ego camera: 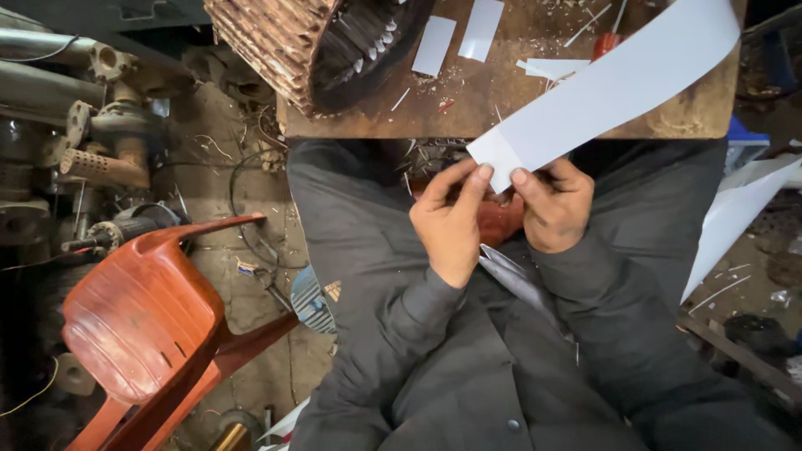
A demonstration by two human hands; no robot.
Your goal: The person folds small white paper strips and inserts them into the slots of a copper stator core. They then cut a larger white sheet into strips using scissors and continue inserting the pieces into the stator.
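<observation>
Pinching the near end of a long white paper strip [601, 88], the left hand [451, 224] and the right hand [555, 207] sit side by side above the person's lap, fingertips closed on the folded end. From there the strip slants up and away over the worn brown wooden bench [501, 104]. On the bench lie small white cut paper rectangles [434, 46] beside a rusty wound motor stator [317, 46]. An orange plastic chair [150, 326] stands well left of the bench.
</observation>
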